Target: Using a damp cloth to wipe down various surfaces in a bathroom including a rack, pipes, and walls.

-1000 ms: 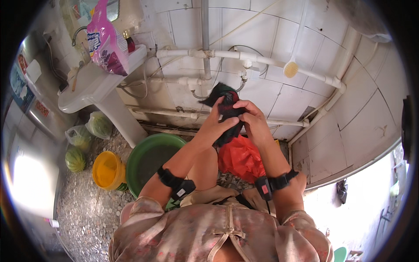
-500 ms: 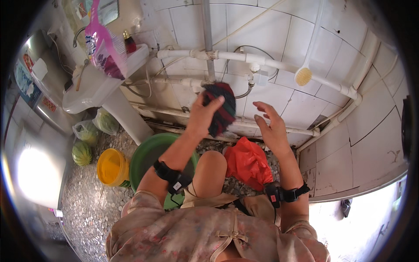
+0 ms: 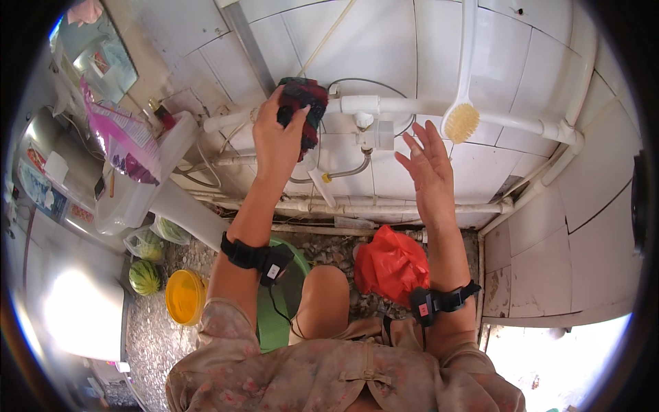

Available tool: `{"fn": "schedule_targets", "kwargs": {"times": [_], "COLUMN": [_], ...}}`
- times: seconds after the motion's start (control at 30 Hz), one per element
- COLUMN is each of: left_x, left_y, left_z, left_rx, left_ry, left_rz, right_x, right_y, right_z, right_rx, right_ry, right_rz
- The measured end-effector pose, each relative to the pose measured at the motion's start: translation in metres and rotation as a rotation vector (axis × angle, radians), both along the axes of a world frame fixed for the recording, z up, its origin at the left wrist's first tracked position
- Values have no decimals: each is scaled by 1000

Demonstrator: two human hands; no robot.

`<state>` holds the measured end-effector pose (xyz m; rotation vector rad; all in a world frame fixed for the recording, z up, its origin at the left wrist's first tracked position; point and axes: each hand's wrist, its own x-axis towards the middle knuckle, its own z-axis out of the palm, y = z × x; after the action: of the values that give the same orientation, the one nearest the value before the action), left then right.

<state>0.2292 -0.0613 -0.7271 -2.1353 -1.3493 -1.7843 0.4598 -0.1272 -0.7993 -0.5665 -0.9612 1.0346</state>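
A dark cloth (image 3: 309, 103) with red and green stripes is bunched up in my left hand (image 3: 278, 134), which grips it against the white pipe and the foot of the grey metal pole on the tiled wall. My thumb lies over its near side, and the palm side of the grip is hidden. Off to the right, my right hand (image 3: 432, 172) is raised with its fingers apart and nothing in it. Close above that hand hangs a long-handled white brush (image 3: 462, 122) with pale yellow bristles.
A white pipe (image 3: 412, 106) runs along the wall, with a valve (image 3: 366, 137) and hose. At left stands a washbasin (image 3: 182, 141). On the pebbled floor are a green tub (image 3: 285, 302), a yellow bucket (image 3: 185, 296), a watermelon (image 3: 145, 277) and a red plastic bag (image 3: 391, 264).
My left hand has carried the cloth up and to the left, onto the pipe by the pole. My right hand has risen slightly and stays empty. The view has tilted upward.
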Motion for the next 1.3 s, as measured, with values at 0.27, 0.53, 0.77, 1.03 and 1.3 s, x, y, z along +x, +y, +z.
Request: {"fn": "schedule_targets", "kwargs": {"times": [0.27,0.53,0.77,1.03,1.3], "left_x": [7,4,29,-12,29], "left_y": [-5,5,-8,-2,-11], "left_z": [-17,-22,-8,-4,-4], "left_rx": [-157,-279,70,151,69], "left_ry": [-355,-472,613,632,585], "left_rz": [-231,-394,184,258,149], "right_x": [-1,0,2,2,6], "right_y": [40,55,57,56,57], "right_z": [18,25,20,20,21], "right_rx": [-76,-138,-123,-122,-126], "right_ry": [150,141,156,160,138], "right_rz": [-2,-45,-73,-61,-27]}}
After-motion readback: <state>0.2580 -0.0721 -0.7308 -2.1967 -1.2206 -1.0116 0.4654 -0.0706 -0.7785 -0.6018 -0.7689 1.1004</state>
